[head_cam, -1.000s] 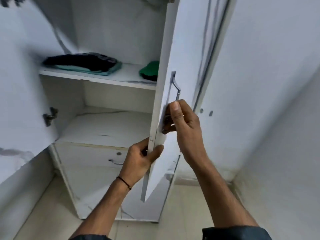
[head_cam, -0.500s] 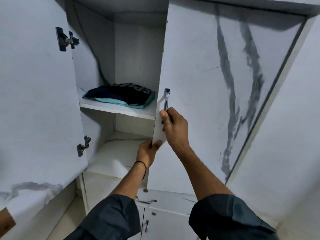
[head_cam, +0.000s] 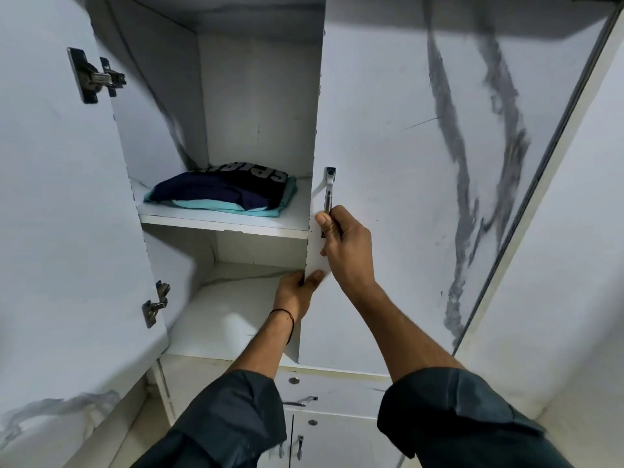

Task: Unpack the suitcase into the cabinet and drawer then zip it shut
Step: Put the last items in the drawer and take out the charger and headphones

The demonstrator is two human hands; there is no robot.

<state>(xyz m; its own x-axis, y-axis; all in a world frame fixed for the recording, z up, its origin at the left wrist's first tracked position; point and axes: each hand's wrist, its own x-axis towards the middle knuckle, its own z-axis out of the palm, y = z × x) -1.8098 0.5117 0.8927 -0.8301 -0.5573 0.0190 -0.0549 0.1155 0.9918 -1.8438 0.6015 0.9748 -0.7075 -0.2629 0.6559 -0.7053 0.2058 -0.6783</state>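
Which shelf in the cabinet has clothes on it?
The upper shelf: folded navy and teal clothes lie on it, while the lower shelf shows none.

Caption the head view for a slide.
Right hand grips the handle, left hand pinches the cabinet door edge; folded clothes lie on the upper shelf.

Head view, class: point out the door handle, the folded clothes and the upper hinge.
door handle (head_cam: 327, 197), head view: bare upper stretch of the bar.
folded clothes (head_cam: 229, 190), head view: the dark top garment.
upper hinge (head_cam: 101, 77), head view: its metal arm.
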